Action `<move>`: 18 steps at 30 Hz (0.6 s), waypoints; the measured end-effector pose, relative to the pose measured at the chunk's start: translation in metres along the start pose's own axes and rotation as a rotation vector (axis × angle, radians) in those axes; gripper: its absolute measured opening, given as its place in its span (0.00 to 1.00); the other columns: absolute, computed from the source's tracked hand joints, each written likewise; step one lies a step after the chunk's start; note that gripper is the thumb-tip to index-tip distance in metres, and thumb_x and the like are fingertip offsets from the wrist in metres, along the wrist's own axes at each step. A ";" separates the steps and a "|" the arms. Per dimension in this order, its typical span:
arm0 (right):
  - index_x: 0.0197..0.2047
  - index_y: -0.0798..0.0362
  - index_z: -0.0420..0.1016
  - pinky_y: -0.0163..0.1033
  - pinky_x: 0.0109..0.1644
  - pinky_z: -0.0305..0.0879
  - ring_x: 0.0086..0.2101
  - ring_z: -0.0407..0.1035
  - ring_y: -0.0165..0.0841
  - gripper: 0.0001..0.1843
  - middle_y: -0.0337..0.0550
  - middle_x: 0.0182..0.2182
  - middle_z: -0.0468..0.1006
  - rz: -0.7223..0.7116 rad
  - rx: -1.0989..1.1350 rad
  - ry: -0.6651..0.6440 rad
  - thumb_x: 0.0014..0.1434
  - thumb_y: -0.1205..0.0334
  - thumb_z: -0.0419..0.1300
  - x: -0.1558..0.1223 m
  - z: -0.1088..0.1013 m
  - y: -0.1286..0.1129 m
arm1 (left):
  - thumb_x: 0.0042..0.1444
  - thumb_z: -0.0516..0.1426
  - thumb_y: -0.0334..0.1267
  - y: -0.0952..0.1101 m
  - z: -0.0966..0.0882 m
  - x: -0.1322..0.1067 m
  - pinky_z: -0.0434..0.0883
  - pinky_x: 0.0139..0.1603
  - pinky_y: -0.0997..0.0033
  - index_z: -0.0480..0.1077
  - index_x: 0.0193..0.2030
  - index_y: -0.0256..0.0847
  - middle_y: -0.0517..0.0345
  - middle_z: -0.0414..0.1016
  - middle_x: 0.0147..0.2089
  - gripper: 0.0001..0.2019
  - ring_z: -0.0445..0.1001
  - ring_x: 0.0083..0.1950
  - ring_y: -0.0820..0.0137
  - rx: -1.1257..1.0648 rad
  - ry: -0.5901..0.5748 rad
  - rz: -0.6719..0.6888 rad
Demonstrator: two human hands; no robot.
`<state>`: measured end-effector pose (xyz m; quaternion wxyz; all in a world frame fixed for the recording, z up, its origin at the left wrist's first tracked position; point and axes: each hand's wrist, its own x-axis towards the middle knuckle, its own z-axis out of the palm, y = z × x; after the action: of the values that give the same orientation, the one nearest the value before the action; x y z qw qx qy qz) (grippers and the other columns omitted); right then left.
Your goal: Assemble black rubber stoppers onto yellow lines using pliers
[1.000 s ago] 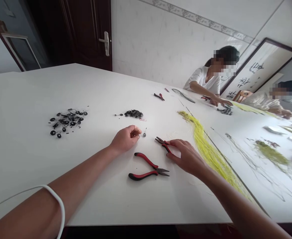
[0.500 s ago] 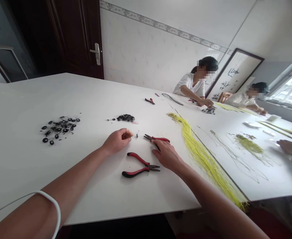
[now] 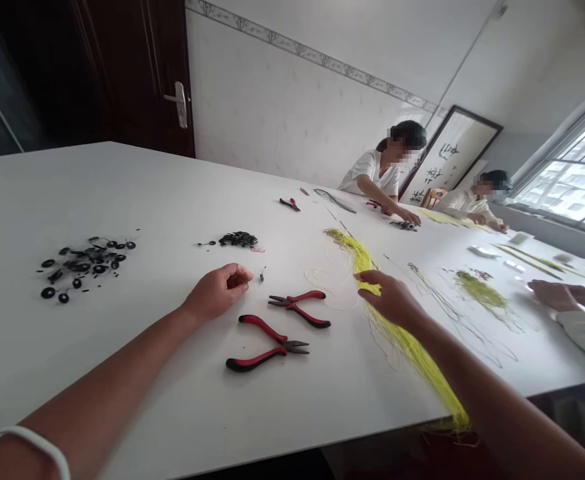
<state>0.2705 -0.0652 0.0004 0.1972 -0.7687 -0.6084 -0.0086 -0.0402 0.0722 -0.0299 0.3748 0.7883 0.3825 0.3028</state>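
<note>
My left hand (image 3: 216,292) rests on the white table (image 3: 137,400) with its fingers curled into a pinch, and nothing shows in them. A tiny dark metal part (image 3: 262,275) lies just beyond the fingertips. Below that hand are two pairs of red-and-black pliers (image 3: 298,309) (image 3: 265,345), lying apart. My right hand (image 3: 392,300) closes on a long bundle of yellow fibres (image 3: 412,343), which runs under it toward the table's front edge. Small black parts lie in a wide scatter (image 3: 85,267) and a smaller heap (image 3: 237,239), both to the left.
Across the table, a co-worker (image 3: 372,173) and a second person (image 3: 472,200) work at their own piles. A third person's hand (image 3: 555,295) is at the right, near olive-green fibres (image 3: 480,293). Further pliers (image 3: 290,204) lie far off. A white cord circles my left forearm.
My right hand has moved from the pliers onto the yellow fibres. Those pliers now lie flat, and the fibres have shifted. The view has swung left of the earlier frames.
</note>
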 end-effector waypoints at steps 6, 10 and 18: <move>0.48 0.55 0.65 0.45 0.42 0.66 0.40 0.67 0.34 0.14 0.46 0.45 0.69 0.186 -0.087 -0.073 0.59 0.60 0.52 0.070 0.001 0.051 | 0.50 0.53 0.42 0.003 0.000 0.002 0.69 0.46 0.70 0.68 0.38 0.45 0.61 0.76 0.41 0.09 0.73 0.44 0.68 -0.026 0.071 -0.089; 0.48 0.55 0.65 0.46 0.43 0.66 0.41 0.67 0.35 0.15 0.47 0.46 0.68 0.179 -0.112 -0.082 0.59 0.60 0.52 0.142 0.014 0.055 | 0.49 0.54 0.44 0.002 -0.002 0.008 0.69 0.47 0.66 0.68 0.38 0.46 0.59 0.76 0.42 0.10 0.72 0.46 0.65 -0.008 0.062 -0.131; 0.49 0.55 0.64 0.46 0.43 0.66 0.42 0.67 0.35 0.16 0.47 0.46 0.68 0.259 -0.177 -0.179 0.58 0.60 0.53 0.233 0.056 0.053 | 0.49 0.53 0.47 -0.002 -0.002 0.014 0.70 0.47 0.65 0.69 0.37 0.54 0.66 0.76 0.42 0.09 0.73 0.45 0.63 -0.002 0.034 -0.276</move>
<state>0.3678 0.1596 -0.0077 0.0734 -0.8526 -0.5164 0.0319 -0.0348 0.0853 -0.0278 0.4071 0.7227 0.4932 0.2622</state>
